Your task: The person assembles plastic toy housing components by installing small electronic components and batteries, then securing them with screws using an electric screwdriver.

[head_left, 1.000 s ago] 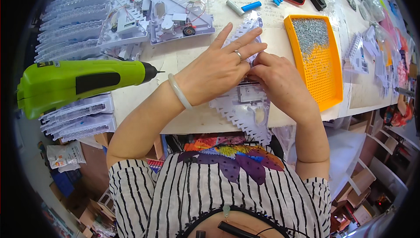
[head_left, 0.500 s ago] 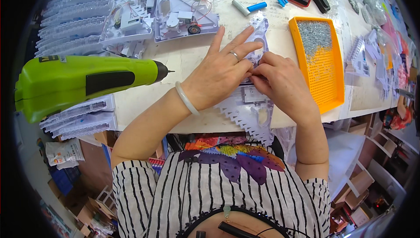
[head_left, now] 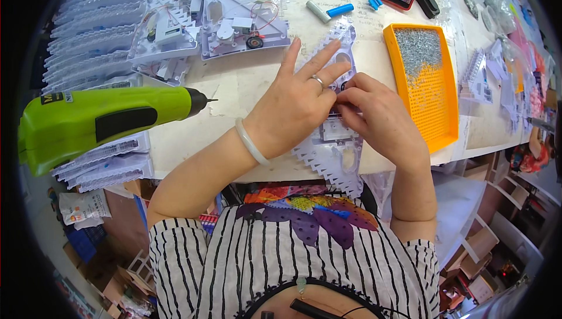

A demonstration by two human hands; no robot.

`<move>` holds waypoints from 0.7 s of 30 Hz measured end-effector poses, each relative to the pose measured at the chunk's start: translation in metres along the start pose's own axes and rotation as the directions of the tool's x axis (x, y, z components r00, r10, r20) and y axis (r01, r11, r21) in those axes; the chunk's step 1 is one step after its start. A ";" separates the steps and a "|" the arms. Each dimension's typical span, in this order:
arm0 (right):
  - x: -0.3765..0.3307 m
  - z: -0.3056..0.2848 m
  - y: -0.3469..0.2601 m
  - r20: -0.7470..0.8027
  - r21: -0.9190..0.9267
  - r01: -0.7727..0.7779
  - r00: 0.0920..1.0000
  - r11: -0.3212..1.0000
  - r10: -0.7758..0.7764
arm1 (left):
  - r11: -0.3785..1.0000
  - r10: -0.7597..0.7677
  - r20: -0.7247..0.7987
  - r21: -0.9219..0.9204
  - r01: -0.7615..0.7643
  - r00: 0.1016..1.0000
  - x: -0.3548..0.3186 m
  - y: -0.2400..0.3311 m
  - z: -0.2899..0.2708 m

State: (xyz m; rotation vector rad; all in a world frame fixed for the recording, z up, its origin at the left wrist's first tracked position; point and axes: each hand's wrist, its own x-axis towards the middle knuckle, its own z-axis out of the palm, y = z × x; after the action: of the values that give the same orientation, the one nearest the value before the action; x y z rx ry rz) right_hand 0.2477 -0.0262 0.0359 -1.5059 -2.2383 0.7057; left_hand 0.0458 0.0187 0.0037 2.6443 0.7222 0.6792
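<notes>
Two hands meet at the middle of the frame over a pale plastic toothed panel (head_left: 333, 155) lying on the table (head_left: 234, 90). Left hand (head_left: 295, 105) lies flat on it, fingers spread; right hand (head_left: 380, 117) pinches at its centre, touching the left. Lime-green electric screwdriver (head_left: 99, 123) sits at left, an orange tray (head_left: 436, 114) of screws at right, and assembled panels (head_left: 234, 20) with wiring toward the upper left.

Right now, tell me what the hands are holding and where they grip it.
Both hands press on a white toothed plastic panel lying on the table. The left hand lies flat on its middle; the right hand pinches something there, too hidden to tell.
</notes>
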 end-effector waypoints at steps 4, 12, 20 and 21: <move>-0.003 0.004 0.001 -0.031 0.048 -0.029 0.999 0.998 0.030 | 0.995 -0.045 -0.036 0.091 0.048 0.998 0.005 0.008 -0.003; -0.016 0.012 0.002 -0.120 -0.143 0.095 0.986 0.985 -0.112 | 0.935 -0.354 -0.024 -0.027 0.353 0.935 0.014 0.006 0.005; -0.015 0.010 0.002 -0.017 -0.269 0.130 0.990 0.954 -0.140 | 0.933 -0.360 0.046 0.050 0.358 0.932 0.020 0.003 0.002; -0.014 0.010 0.002 -0.024 -0.272 0.132 0.989 0.953 -0.144 | 0.934 -0.356 0.041 0.055 0.353 0.934 0.020 0.004 0.000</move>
State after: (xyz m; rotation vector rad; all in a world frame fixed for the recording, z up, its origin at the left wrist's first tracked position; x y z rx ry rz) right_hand 0.2491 -0.0408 0.0268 -1.4460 -2.4561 0.3319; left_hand 0.0627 0.0261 0.0130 2.4631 1.1753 0.4960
